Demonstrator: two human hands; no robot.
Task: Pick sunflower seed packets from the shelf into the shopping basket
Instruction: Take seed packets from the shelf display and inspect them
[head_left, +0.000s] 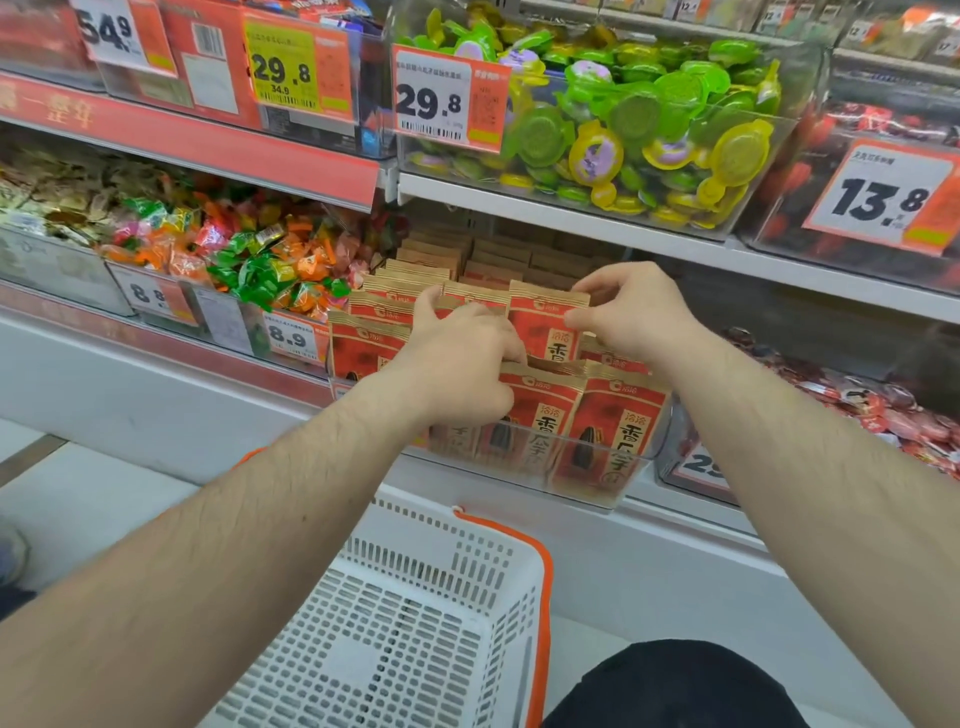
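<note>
Left hand (457, 364) is curled over the top edge of a front sunflower seed packet (540, 415), fingers dug in behind it, so it's got a grip on that one. Right hand (631, 306) pinches the top of a packet further back (545, 325) between thumb and fingertips. Packets are flat red and kraft-brown pouches with crimped tops, standing in tight rows inside a clear plastic bin (597, 467) on the lower shelf.

Stuff around: loose wrapped candies (249, 254) piled just left, shiny crinkly wrappers. Above sits a clear tub of green and yellow jelly cups (649, 119), and that shelf edge (571, 213) hangs low over the back rows. Red snack packs (883, 410) on the right.

White plastic basket (415, 623), slotted walls, orange handle, sits right below the bin with its mouth open upward.
</note>
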